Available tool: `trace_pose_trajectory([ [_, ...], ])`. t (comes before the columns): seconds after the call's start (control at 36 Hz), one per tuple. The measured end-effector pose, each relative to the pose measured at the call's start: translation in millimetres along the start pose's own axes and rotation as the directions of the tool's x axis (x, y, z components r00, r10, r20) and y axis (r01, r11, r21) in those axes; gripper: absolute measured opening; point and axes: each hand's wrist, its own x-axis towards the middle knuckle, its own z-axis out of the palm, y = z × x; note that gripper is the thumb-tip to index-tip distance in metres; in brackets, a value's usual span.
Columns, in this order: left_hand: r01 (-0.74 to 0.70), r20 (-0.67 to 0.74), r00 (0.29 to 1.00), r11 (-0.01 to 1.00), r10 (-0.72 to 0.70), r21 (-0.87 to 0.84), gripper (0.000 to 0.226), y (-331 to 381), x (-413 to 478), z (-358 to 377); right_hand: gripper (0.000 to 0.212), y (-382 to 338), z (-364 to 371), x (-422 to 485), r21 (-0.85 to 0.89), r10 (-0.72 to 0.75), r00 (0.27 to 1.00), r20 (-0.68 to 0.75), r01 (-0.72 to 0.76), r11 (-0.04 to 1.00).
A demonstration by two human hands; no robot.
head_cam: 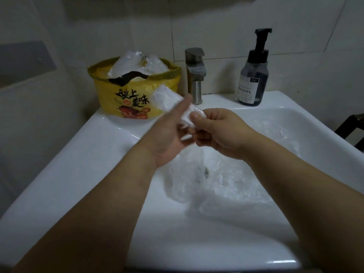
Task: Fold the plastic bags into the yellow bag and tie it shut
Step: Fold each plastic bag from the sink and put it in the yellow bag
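Note:
The yellow bag (130,91) stands open on the back left corner of the white sink (94,146), with clear plastic bags (137,63) sticking out of its top. Above the basin, both hands hold a folded white plastic bag (170,100). My right hand (220,133) pinches its near end between thumb and fingers. My left hand (169,133) lies along the bag's underside, fingers stretched toward the yellow bag; its grip is blurred. A loose clear plastic bag (187,174) hangs below the hands into the basin.
More crumpled clear plastic bags (236,180) lie in the basin. A steel faucet (195,73) stands behind the hands, right of the yellow bag. A dark pump soap bottle (254,75) sits on the back rim. Tiled wall behind; a dark chair edge (352,129) at the far right.

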Motion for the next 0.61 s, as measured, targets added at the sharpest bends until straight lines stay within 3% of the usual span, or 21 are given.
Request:
trace_pose_trajectory([
  [0.06,0.028,-0.009,1.000,0.987,-0.026,0.161,0.038,-7.9,0.1,10.3,0.020,3.5,2.3,0.5,-0.036,0.005,1.000,0.012,-0.005,0.999],
  [0.11,0.024,-0.048,0.999,0.988,-0.017,0.153,0.028,-8.7,1.1,13.5,0.018,5.9,3.4,0.7,-0.113,0.002,1.000,0.009,-0.001,0.994],
  [0.22,0.048,-0.021,0.999,0.999,-0.048,0.000,0.040,2.8,4.3,7.0,0.023,4.5,3.7,1.5,-0.123,-0.017,1.000,0.009,0.018,0.992],
  [0.33,-0.013,-0.080,0.997,0.989,0.001,-0.148,0.040,13.5,4.2,-2.4,0.024,0.9,3.1,1.1,-0.095,-0.007,1.000,0.005,0.007,0.995],
  [0.5,-0.048,-0.144,0.989,0.975,0.017,-0.217,0.041,20.0,2.2,-8.6,0.020,-0.9,7.1,0.8,-0.089,0.016,1.000,0.013,-0.015,0.996],
  [0.61,0.003,-0.124,0.992,0.977,-0.030,-0.215,0.035,19.7,0.9,-13.4,0.028,0.9,2.8,-0.6,-0.109,0.012,0.998,-0.068,-0.019,0.994],
])
